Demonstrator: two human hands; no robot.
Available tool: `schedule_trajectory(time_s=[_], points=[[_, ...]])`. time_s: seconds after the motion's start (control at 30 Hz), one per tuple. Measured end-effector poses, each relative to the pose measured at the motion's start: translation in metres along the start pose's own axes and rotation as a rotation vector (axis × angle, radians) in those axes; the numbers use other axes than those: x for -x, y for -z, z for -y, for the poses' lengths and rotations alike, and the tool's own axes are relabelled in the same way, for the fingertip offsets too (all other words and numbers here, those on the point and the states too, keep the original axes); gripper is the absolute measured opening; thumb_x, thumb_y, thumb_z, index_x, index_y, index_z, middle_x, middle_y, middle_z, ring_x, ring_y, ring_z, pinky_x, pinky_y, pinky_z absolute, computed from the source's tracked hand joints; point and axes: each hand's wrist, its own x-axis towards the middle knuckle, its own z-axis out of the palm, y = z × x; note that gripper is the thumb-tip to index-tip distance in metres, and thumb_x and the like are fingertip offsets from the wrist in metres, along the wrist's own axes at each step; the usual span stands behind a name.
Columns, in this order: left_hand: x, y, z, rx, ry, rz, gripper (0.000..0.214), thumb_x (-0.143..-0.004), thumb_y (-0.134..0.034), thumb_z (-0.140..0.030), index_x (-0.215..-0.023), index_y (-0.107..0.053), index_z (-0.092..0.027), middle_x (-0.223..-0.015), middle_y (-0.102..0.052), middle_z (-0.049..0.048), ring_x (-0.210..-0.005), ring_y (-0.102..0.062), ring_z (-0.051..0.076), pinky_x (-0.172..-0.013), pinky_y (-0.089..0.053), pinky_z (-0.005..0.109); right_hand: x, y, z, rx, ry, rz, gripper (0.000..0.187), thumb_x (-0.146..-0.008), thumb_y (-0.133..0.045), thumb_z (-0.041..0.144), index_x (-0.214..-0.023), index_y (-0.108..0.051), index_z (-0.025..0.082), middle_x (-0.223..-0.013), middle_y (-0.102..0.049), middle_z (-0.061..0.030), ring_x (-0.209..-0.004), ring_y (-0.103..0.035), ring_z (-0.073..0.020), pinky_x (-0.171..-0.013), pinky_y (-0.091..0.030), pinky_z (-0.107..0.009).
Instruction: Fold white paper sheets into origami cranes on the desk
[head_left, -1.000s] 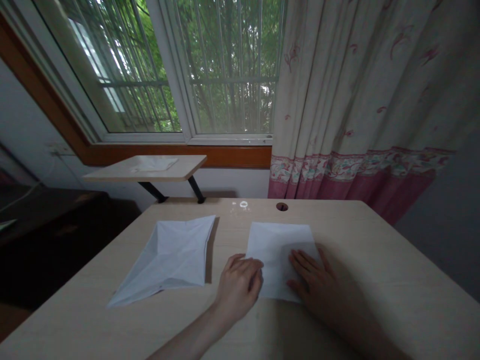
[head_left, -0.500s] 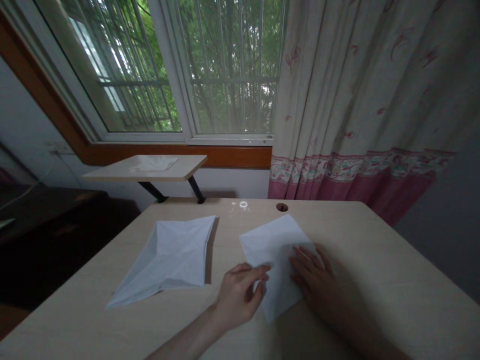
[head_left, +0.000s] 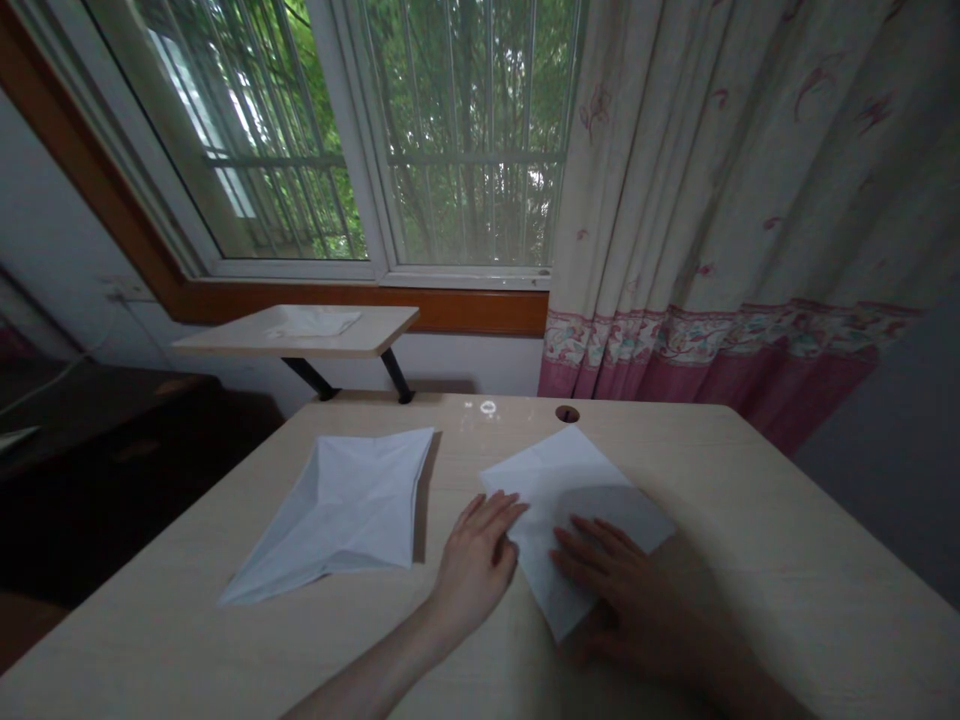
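Observation:
A white square sheet of paper (head_left: 577,480) lies turned cornerwise on the light wood desk. My left hand (head_left: 480,550) rests at its left edge, fingertips on the paper and fingers stretched out. Across the lower right part of the sheet, my right hand (head_left: 619,575) lies flat with its fingers spread. The sheet's right corner shows beyond the right hand, while part of its lower right edge is hidden under that hand. To the left sits a larger folded white paper (head_left: 360,500), with a long point toward the front left; neither hand touches it.
The desk (head_left: 757,580) reaches back toward the window wall. A small raised shelf (head_left: 367,340) on black legs stands at the back left, bearing a crumpled white paper (head_left: 319,322). A round cable hole (head_left: 568,414) lies near the back edge. A curtain (head_left: 675,340) hangs behind.
My left hand has moved up and left along the paper's edge, its fingers straightening from a pinch. My right hand has slid left and down, uncovering the sheet's right corner.

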Motion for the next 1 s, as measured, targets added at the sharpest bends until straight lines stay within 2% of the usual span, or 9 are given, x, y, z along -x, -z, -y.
schedule_trajectory(time_s=[0.1,0.3,0.4,0.57,0.73,0.87,0.93,1.0], points=[[0.000,-0.002,-0.001,-0.057,-0.011,0.058,0.060,-0.076,-0.046,-0.002,-0.131,-0.059,-0.021,-0.137,-0.060,0.0054,-0.131,-0.052,0.023,-0.117,-0.030,0.055,-0.001,-0.001,-0.001,0.007,0.005,-0.030,0.075,-0.083,-0.066,0.059,-0.147,-0.040,0.033,-0.150,-0.044,-0.0054,-0.140,-0.036,-0.0312,-0.114,-0.033,-0.052],[0.002,-0.002,-0.004,-0.110,-0.023,0.045,0.057,-0.077,-0.047,-0.001,-0.129,-0.060,-0.020,-0.135,-0.061,0.0050,-0.130,-0.052,0.023,-0.118,-0.025,0.056,-0.007,-0.002,-0.005,0.030,0.023,-0.054,0.041,-0.094,-0.059,0.032,-0.135,-0.057,0.033,-0.139,-0.057,-0.0006,-0.133,-0.048,-0.0265,-0.111,-0.038,-0.049],[0.001,0.000,-0.005,-0.110,-0.016,0.052,0.059,-0.075,-0.046,0.000,-0.129,-0.060,-0.019,-0.135,-0.062,0.0051,-0.129,-0.053,0.023,-0.118,-0.024,0.057,-0.010,0.000,-0.005,0.007,-0.004,-0.084,0.034,-0.095,-0.056,0.025,-0.128,-0.064,0.032,-0.131,-0.064,-0.0001,-0.129,-0.053,-0.0247,-0.110,-0.041,-0.048],[0.000,0.004,-0.011,-0.084,-0.018,0.040,0.058,-0.072,-0.050,-0.004,-0.126,-0.062,-0.019,-0.131,-0.065,0.0061,-0.124,-0.056,0.026,-0.118,-0.020,0.059,-0.008,-0.006,-0.010,-0.103,-0.096,-0.135,0.032,-0.100,-0.045,0.028,-0.122,-0.067,0.028,-0.125,-0.069,-0.0022,-0.125,-0.058,-0.0218,-0.110,-0.042,-0.046],[0.000,0.005,-0.014,-0.076,-0.044,-0.005,0.051,-0.074,-0.053,-0.008,-0.122,-0.064,-0.021,-0.124,-0.068,0.0060,-0.116,-0.060,0.025,-0.118,-0.023,0.055,-0.006,-0.016,-0.016,-0.182,-0.350,-0.272,0.040,-0.100,-0.036,0.037,-0.118,-0.071,0.025,-0.122,-0.070,-0.0074,-0.118,-0.062,-0.0284,-0.098,-0.051,-0.051],[0.000,0.002,-0.011,-0.092,-0.042,-0.020,0.044,-0.079,-0.052,-0.009,-0.120,-0.064,-0.019,-0.123,-0.067,0.0070,-0.113,-0.060,0.026,-0.112,-0.033,0.053,-0.009,-0.003,-0.010,-0.225,-0.469,-0.342,0.046,-0.099,-0.033,0.043,-0.103,-0.075,0.024,-0.102,-0.076,-0.0090,-0.093,-0.072,-0.0293,-0.082,-0.057,-0.046],[0.000,0.000,-0.010,-0.096,-0.043,-0.034,0.039,-0.082,-0.053,-0.009,-0.118,-0.065,-0.020,-0.121,-0.068,0.0070,-0.109,-0.060,0.026,-0.107,-0.037,0.052,-0.011,0.007,-0.006,-0.260,-0.506,-0.324,0.046,-0.099,-0.033,0.046,-0.089,-0.073,0.026,-0.087,-0.077,-0.0067,-0.078,-0.072,-0.0269,-0.071,-0.058,-0.041],[0.000,0.000,-0.010,-0.105,-0.046,-0.046,0.034,-0.085,-0.054,-0.011,-0.115,-0.066,-0.021,-0.118,-0.068,0.0067,-0.107,-0.060,0.027,-0.103,-0.041,0.051,-0.012,0.015,-0.003,-0.286,-0.530,-0.356,0.046,-0.098,-0.033,0.049,-0.080,-0.070,0.026,-0.080,-0.075,-0.0055,-0.072,-0.070,-0.0255,-0.068,-0.057,-0.038]])
